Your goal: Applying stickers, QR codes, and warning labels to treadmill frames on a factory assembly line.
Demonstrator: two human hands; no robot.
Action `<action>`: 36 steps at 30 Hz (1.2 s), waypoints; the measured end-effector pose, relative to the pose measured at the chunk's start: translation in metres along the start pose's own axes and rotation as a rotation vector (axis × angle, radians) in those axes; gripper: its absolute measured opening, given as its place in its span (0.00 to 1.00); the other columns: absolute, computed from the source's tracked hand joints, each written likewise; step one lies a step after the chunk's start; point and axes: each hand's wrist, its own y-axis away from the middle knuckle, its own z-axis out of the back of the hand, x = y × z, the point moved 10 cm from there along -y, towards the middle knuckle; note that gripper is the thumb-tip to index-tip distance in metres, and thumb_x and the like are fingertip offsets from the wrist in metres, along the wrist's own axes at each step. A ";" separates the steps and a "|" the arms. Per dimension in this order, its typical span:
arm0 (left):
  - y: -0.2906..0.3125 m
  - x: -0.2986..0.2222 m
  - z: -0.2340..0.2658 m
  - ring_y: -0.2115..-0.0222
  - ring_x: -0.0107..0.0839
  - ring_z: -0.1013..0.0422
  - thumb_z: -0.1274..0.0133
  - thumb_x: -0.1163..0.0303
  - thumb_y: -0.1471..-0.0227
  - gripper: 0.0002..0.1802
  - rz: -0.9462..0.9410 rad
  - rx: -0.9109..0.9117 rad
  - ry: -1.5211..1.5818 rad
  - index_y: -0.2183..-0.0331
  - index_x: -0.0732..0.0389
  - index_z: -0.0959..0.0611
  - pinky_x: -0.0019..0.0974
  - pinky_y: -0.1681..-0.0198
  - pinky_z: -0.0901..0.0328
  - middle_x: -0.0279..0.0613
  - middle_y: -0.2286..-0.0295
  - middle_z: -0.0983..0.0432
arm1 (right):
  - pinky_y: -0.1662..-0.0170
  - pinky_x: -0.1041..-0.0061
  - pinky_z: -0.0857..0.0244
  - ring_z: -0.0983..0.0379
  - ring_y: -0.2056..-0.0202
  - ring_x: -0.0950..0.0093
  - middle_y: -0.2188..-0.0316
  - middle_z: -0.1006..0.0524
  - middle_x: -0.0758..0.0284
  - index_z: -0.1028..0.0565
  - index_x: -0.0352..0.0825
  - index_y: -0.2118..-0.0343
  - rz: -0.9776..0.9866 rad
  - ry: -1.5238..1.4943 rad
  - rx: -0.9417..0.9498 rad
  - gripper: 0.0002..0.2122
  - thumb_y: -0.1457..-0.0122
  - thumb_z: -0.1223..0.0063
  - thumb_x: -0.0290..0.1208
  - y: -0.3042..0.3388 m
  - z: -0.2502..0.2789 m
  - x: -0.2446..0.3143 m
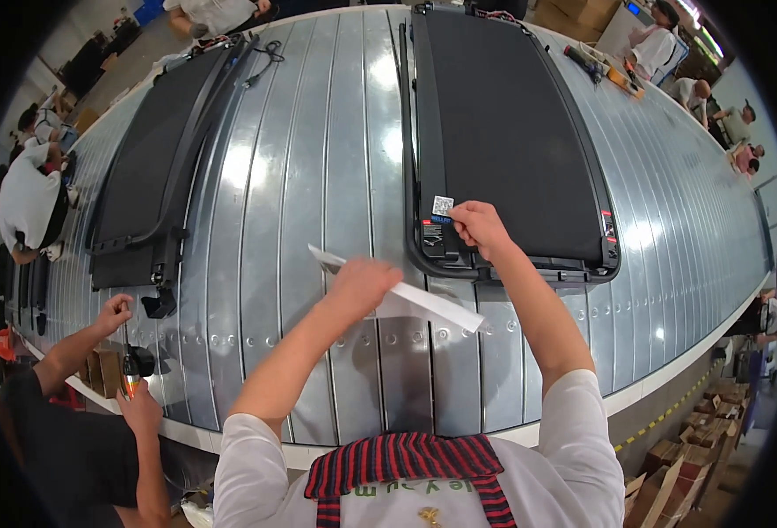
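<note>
Head view, right hand: the right hand (pixel 479 226) reaches forward over the near end of a black treadmill deck (pixel 507 132), thumb and fingers pinched shut on a small square white label (pixel 442 206)
Head view, label position: the label sits at the near left corner of the deck, touching the black frame just above a small red-marked panel; whether it is fully stuck down cannot be told
Head view, left hand: the left hand (pixel 360 283) is closed around a long white backing sheet (pixel 406 297), which runs tilted from upper left to lower right and hangs over the conveyor, short of the deck
Head view, treadmill deck: lies flat on a grey ribbed metal conveyor (pixel 318 176), its near end towards the person
Head view, second deck: another black treadmill deck (pixel 155 167) lies on the conveyor to the left, well apart from the first
Head view, co-worker: at lower left another person's hands (pixel 129 361) hold a dark tool at the conveyor's near edge, beside small cardboard boxes (pixel 102 370)
Head view, surroundings: more people stand along both far sides of the line; cardboard boxes lie on the floor at lower right
</note>
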 end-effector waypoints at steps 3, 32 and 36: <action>-0.023 0.016 0.001 0.71 0.37 0.33 0.58 0.75 0.62 0.04 -0.027 -0.029 -0.074 0.77 0.57 0.29 0.39 0.70 0.40 0.38 0.77 0.32 | 0.89 0.86 0.57 0.46 0.89 0.86 0.88 0.36 0.73 0.33 0.34 0.80 -0.067 0.046 0.030 0.05 0.52 0.51 0.26 -0.022 -0.007 -0.002; -0.071 0.035 -0.031 0.66 0.35 0.33 0.56 0.80 0.65 0.11 -0.051 0.075 -0.025 0.72 0.60 0.30 0.38 0.64 0.41 0.38 0.59 0.35 | 0.90 0.87 0.59 0.48 0.91 0.87 0.90 0.37 0.74 0.31 0.33 0.80 -0.126 0.152 -0.010 0.05 0.53 0.49 0.27 -0.053 -0.001 -0.017; -0.076 0.033 -0.031 0.67 0.35 0.33 0.56 0.80 0.65 0.10 -0.065 0.078 -0.040 0.73 0.60 0.30 0.38 0.65 0.41 0.38 0.58 0.35 | 0.90 0.86 0.59 0.49 0.91 0.87 0.90 0.37 0.74 0.31 0.33 0.80 -0.116 0.128 -0.009 0.05 0.53 0.49 0.27 -0.053 -0.002 -0.016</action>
